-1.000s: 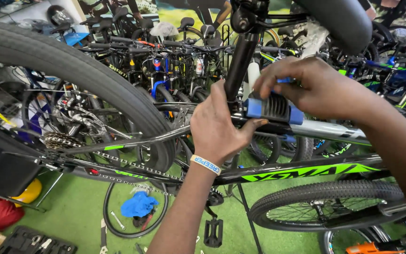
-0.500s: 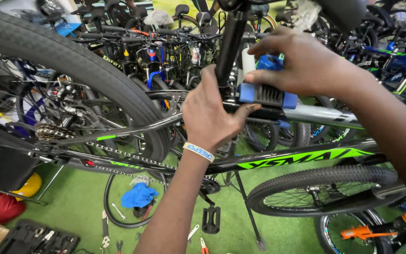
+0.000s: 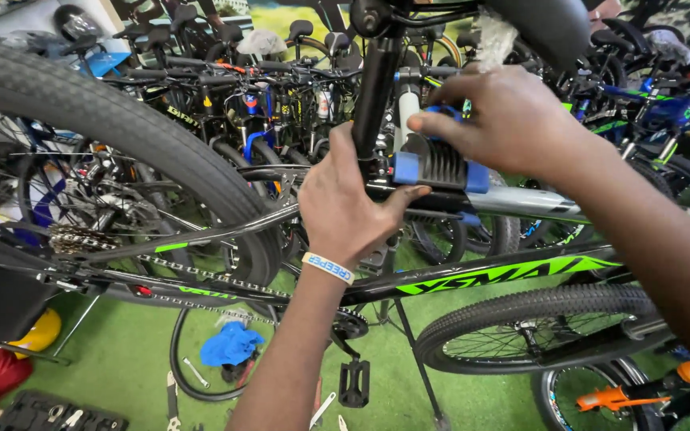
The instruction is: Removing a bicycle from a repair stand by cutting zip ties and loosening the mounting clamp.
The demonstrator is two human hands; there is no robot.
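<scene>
Left hand [image 3: 345,207] grips bike frame [image 3: 473,279]; right hand [image 3: 513,120] clasps blue-black clamp [image 3: 433,164].

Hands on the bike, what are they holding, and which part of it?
The left hand grips the bike frame just below the seat post. The right hand holds the blue-and-black clamp from the top.

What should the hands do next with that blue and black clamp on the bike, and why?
Probably press the clamp closed. The right hand already rests on top of it, the left hand wraps the bike frame just beneath the seat post, and the bike hangs off the green floor.
</scene>
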